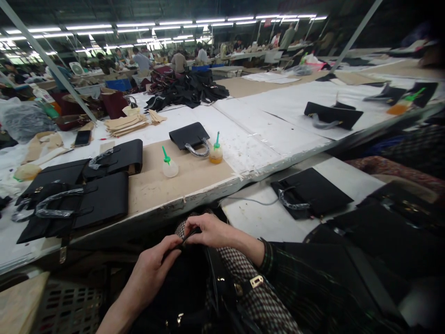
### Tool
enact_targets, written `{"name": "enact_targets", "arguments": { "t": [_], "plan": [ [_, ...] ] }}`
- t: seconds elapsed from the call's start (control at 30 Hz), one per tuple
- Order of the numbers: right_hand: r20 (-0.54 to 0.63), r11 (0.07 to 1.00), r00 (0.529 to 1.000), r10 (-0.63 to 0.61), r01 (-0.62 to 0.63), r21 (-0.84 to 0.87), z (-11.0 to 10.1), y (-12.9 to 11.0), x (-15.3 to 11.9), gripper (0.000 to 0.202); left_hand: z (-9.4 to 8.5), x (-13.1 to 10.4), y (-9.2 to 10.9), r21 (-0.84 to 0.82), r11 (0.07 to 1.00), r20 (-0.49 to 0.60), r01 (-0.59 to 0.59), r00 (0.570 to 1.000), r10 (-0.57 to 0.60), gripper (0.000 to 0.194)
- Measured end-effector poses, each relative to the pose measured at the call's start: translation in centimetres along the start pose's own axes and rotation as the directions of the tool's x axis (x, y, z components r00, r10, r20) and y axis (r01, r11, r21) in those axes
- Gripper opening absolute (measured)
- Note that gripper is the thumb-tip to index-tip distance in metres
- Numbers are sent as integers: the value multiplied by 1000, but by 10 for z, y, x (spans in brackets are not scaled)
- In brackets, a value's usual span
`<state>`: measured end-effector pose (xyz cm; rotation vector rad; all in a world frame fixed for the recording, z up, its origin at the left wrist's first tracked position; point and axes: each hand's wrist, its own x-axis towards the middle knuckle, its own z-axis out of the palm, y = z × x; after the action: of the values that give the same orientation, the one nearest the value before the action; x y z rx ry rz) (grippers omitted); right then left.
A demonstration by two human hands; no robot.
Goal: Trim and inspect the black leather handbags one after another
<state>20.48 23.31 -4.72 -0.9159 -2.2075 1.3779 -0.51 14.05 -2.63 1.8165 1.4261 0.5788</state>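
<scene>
One narrow black piece was pinched over the lap, the left hand closed on its lower part between thumb and forefinger, the right hand closed on its upper part with the fingertips. The step in hand looked like close fingertip handling of that piece; any further move on it seemed to call for steady pinches and small, controlled shifts of the fingers. Its long axis slanted up and rightward across the view, from the left hand toward the right; which end was its front could not be told, nor whether it joined the black bag just below. A gold-coloured clasp showed on a dark strap against the checked cloth. Beyond the hands, the tabletop carried other black bags and a clear bottle with a green nozzle
</scene>
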Motion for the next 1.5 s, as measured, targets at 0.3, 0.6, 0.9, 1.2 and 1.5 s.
{"name": "enact_targets", "arguments": {
  "t": [0.3, 0.6, 0.9, 1.2, 1.5],
  "plan": [
    [200, 967, 980, 18, -68, 247, -3, -8, 11, 7, -8, -5, 18, 202, 973, 13, -112, 994, 112, 18],
    [203, 985, 979, -16, -20, 171, -4, -1, 11, 2, -8, -8, 15, 351, 908, 58, -229, 973, 223, 18],
    [96, 998, 993, -65, 66, -3, 13, -6, -2, 11, -5, -11, 12, 18, 993, -195, 115, 975, -109, 24],
    [108, 910, 986, -131, 76, 408, -8, -17, -24, 37, -5, -11, 12, -157, 980, -9, 125, 992, -128, 18],
    [-43, 959, 999, -33, 20, -283, -13, -25, -25, 21, 0, -6, 2, -96, 985, 54, 142, 989, -138, 22]
  ]
}}
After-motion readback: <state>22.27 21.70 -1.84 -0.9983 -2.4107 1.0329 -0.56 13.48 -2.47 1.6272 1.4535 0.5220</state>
